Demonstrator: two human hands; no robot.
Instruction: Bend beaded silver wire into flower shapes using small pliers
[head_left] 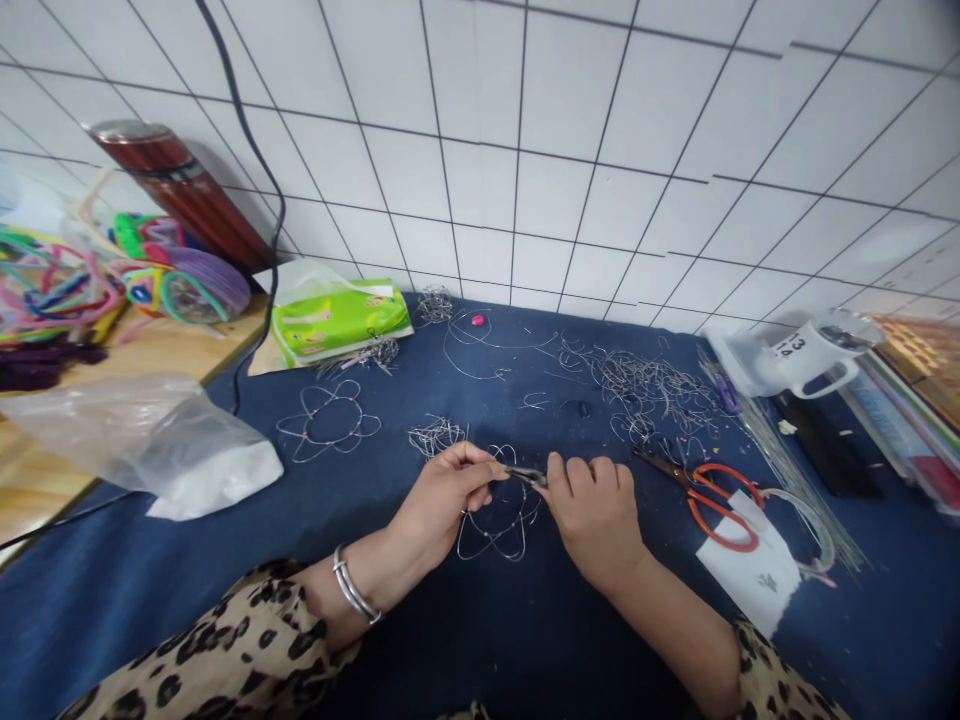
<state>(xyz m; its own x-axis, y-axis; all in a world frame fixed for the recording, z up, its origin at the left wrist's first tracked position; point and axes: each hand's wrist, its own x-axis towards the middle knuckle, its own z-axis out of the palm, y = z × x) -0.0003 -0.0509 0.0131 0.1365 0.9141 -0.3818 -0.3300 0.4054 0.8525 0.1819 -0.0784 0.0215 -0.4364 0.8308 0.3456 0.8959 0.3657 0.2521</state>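
My left hand (457, 485) pinches a wire flower (491, 540), a ring of thin silvery wire with looped petals and small pinkish beads. Closed around a pair of pliers (527, 475), my right hand (596, 515) brings the dark jaws up to the left fingertips at the flower's upper edge. What exactly lies between the jaws is too small to make out. A second wire flower (330, 420) of the same kind lies flat to the left. Just behind my left hand is a small heap of short wire pieces (437, 436).
Tangled wire (652, 385) spreads at the back right. Orange-handled scissors (724, 510) lie right, near a white paper (754, 565) and long straight wires (814, 500). A white mug (817, 355) stands behind. Left are a green tissue pack (341, 322), a plastic bag (187, 445) and a red flask (184, 190).
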